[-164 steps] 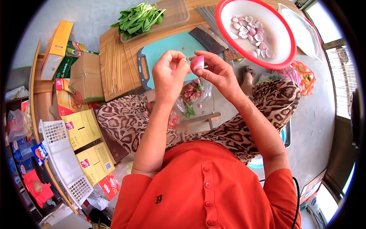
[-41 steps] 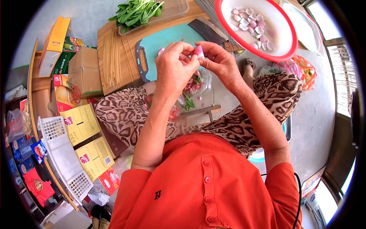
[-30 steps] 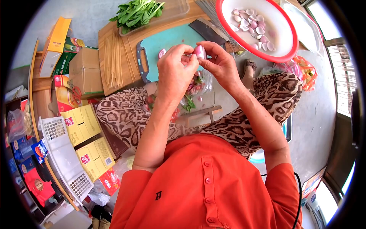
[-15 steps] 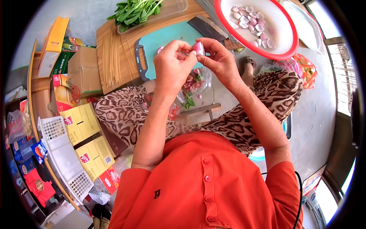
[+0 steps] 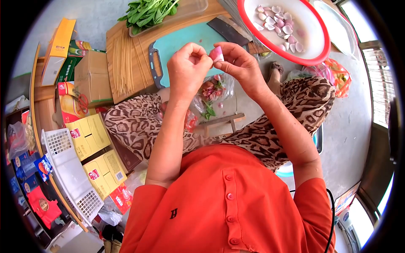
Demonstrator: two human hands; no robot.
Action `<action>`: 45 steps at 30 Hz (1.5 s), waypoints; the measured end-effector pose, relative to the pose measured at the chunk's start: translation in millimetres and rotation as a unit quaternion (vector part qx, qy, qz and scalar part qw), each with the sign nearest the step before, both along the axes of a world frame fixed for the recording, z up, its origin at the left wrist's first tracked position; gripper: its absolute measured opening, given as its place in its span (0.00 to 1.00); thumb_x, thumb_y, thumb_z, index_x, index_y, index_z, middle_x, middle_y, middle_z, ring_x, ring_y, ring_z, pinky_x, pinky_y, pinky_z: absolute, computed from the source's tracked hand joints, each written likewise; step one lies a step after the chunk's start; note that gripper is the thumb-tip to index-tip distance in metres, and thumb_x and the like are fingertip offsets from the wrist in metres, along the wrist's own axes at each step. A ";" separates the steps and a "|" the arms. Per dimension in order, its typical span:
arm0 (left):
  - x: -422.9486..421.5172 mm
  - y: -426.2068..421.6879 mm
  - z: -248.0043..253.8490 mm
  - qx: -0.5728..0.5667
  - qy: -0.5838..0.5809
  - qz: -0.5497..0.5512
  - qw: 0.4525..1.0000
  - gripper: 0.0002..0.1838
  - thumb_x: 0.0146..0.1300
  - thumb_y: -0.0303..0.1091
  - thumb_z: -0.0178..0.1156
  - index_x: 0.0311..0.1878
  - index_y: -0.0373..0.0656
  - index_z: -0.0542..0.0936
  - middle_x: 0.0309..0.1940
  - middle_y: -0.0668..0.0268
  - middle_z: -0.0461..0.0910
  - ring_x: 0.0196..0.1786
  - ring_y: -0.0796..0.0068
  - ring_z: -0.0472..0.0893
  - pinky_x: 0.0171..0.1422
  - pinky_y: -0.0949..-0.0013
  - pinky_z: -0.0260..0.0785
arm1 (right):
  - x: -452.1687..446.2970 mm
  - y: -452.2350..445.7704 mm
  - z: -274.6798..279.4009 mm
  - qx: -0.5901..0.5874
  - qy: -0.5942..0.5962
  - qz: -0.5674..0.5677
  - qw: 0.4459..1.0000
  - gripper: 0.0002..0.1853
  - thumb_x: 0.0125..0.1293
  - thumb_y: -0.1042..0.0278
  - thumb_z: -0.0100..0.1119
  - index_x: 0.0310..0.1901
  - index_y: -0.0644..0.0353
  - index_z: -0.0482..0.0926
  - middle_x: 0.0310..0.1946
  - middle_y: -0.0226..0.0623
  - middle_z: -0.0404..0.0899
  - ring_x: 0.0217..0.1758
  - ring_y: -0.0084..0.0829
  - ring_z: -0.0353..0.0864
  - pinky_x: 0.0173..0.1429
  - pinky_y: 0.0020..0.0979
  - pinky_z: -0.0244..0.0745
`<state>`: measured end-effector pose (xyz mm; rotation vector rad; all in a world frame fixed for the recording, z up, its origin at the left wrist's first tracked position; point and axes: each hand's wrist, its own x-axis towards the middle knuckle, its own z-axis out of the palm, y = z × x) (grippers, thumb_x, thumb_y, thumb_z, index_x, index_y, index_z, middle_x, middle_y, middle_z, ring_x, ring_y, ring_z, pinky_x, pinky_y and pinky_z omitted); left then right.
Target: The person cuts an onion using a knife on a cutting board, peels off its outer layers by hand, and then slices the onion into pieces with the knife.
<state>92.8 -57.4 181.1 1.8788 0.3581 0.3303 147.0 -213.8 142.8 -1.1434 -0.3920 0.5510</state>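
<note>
A pink-and-white shallot piece (image 5: 217, 55) sits between the thumb and fingers of my right hand (image 5: 242, 69). My left hand (image 5: 187, 71) is closed beside it, thumb against curled fingers, touching or almost touching the piece. Whatever those left fingers pinch is hidden. Both hands are above the near edge of a teal cutting board (image 5: 181, 40). Below them lies a clear plastic bag (image 5: 228, 86) with reddish peelings and green leaves. Several peeled shallot pieces (image 5: 287, 29) rest in a white basin with a red rim (image 5: 312, 61) at upper right.
A dark cleaver blade (image 5: 228, 30) lies on the board's far right corner. Bamboo skewers (image 5: 122, 63) are spread over the wooden table's left side, near leafy greens (image 5: 147, 12) in a clear tray. Cardboard boxes (image 5: 93, 76) and a white plastic basket (image 5: 74, 168) stand at left.
My left hand has shifted slightly left, and the shallot piece has turned in my right fingers, showing more of its white end.
</note>
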 end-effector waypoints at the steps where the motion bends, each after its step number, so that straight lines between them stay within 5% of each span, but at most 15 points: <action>1: -0.4 1.9 0.5 -0.112 0.014 -0.004 0.994 0.04 0.57 0.22 0.63 0.32 0.34 0.77 0.26 0.66 0.83 0.29 0.78 0.84 0.34 0.73 0.75 | 0.3 -0.8 1.7 -0.003 0.027 0.015 1.000 0.23 0.65 0.77 0.66 0.61 0.63 0.73 0.50 0.31 0.80 0.54 0.22 0.78 0.60 0.26 0.76; 3: -0.9 2.2 3.8 -0.138 0.029 -0.006 0.990 0.05 0.59 0.24 0.64 0.33 0.32 0.78 0.30 0.68 0.84 0.32 0.81 0.85 0.35 0.74 0.76 | 0.8 -0.6 1.6 0.001 0.017 0.008 1.000 0.23 0.65 0.77 0.66 0.61 0.63 0.73 0.50 0.32 0.80 0.54 0.22 0.78 0.59 0.26 0.77; 12: -2.1 -12.6 6.7 0.106 -0.044 -0.013 0.993 0.03 0.59 0.22 0.65 0.36 0.35 0.81 0.29 0.70 0.82 0.29 0.85 0.80 0.36 0.78 0.72 | -4.8 0.8 4.8 -0.115 -0.148 -0.072 0.980 0.22 0.64 0.78 0.66 0.60 0.62 0.75 0.51 0.32 0.80 0.53 0.24 0.80 0.57 0.28 0.80; 15: 2.1 -11.3 5.5 0.174 -0.076 0.003 0.982 0.05 0.52 0.21 0.66 0.31 0.35 0.79 0.26 0.61 0.80 0.24 0.72 0.81 0.32 0.71 0.74 | -6.6 3.0 -0.6 -0.083 -0.119 -0.065 0.987 0.22 0.64 0.78 0.67 0.60 0.62 0.75 0.51 0.33 0.80 0.52 0.25 0.80 0.57 0.28 0.79; 18: 3.6 -5.3 3.8 0.131 -0.039 0.006 0.991 0.03 0.54 0.20 0.63 0.30 0.34 0.78 0.26 0.63 0.81 0.25 0.75 0.81 0.32 0.71 0.74 | -2.7 2.2 -2.4 -0.017 -0.030 -0.022 0.999 0.23 0.64 0.77 0.67 0.60 0.63 0.74 0.52 0.35 0.80 0.52 0.25 0.81 0.58 0.27 0.78; 20: 4.7 1.2 3.4 -0.103 0.039 0.017 0.994 0.02 0.57 0.21 0.60 0.30 0.34 0.77 0.27 0.65 0.82 0.26 0.76 0.82 0.33 0.72 0.75 | -0.5 -0.8 0.4 -0.001 0.008 0.002 1.000 0.24 0.64 0.75 0.68 0.61 0.64 0.74 0.52 0.35 0.80 0.52 0.25 0.80 0.59 0.27 0.77; 23: 1.9 10.8 -1.6 -0.261 0.035 -0.005 0.965 0.01 0.60 0.22 0.58 0.33 0.35 0.77 0.28 0.64 0.81 0.28 0.76 0.82 0.34 0.72 0.77 | 0.8 -4.6 7.2 0.004 0.067 0.043 0.997 0.23 0.70 0.71 0.62 0.64 0.61 0.71 0.56 0.36 0.79 0.57 0.27 0.79 0.64 0.33 0.75; 25: -1.5 11.7 -3.9 -0.269 0.030 -0.003 0.963 0.01 0.61 0.21 0.57 0.35 0.35 0.77 0.29 0.62 0.81 0.28 0.75 0.82 0.34 0.73 0.78 | 0.8 -2.9 10.6 0.084 0.206 0.030 0.974 0.21 0.70 0.70 0.60 0.62 0.65 0.71 0.53 0.37 0.79 0.57 0.30 0.80 0.63 0.32 0.77; 27: -5.5 13.6 -6.3 -0.235 0.016 -0.026 0.971 0.02 0.67 0.23 0.56 0.40 0.37 0.77 0.38 0.62 0.82 0.32 0.77 0.82 0.38 0.73 0.77 | 4.1 -3.8 9.3 0.087 0.218 0.035 0.971 0.19 0.73 0.70 0.55 0.61 0.68 0.70 0.55 0.42 0.79 0.59 0.36 0.80 0.61 0.34 0.79; 33: -7.8 9.6 -1.7 -0.140 -0.004 -0.006 0.990 0.02 0.61 0.23 0.62 0.36 0.35 0.79 0.33 0.67 0.80 0.29 0.78 0.81 0.34 0.74 0.76 | 10.7 -6.3 4.0 0.134 0.303 0.068 0.941 0.19 0.73 0.66 0.53 0.58 0.71 0.72 0.56 0.49 0.79 0.61 0.42 0.81 0.57 0.34 0.81; 37: -11.9 -3.0 -4.3 -0.056 -0.025 -0.005 0.998 0.06 0.57 0.23 0.67 0.35 0.35 0.79 0.32 0.67 0.80 0.29 0.78 0.81 0.35 0.73 0.76 | 12.6 -8.1 -4.1 0.121 0.318 0.047 0.939 0.15 0.72 0.64 0.57 0.51 0.66 0.78 0.48 0.43 0.83 0.54 0.35 0.83 0.53 0.32 0.80; 40: -13.5 -13.4 3.9 0.158 -0.095 -0.021 0.983 0.11 0.50 0.22 0.71 0.36 0.39 0.80 0.34 0.65 0.79 0.30 0.74 0.80 0.36 0.70 0.75 | 11.3 -8.0 -10.9 0.128 0.326 0.028 0.936 0.13 0.71 0.63 0.60 0.48 0.63 0.80 0.45 0.38 0.85 0.49 0.31 0.84 0.52 0.31 0.80; 45: -10.5 -21.9 1.6 0.227 -0.128 -0.034 0.965 0.12 0.52 0.21 0.70 0.39 0.41 0.80 0.36 0.64 0.78 0.32 0.70 0.81 0.36 0.66 0.76 | 8.3 -4.8 -20.6 0.160 0.325 0.030 0.931 0.11 0.70 0.64 0.61 0.48 0.62 0.80 0.45 0.35 0.85 0.49 0.29 0.84 0.54 0.32 0.79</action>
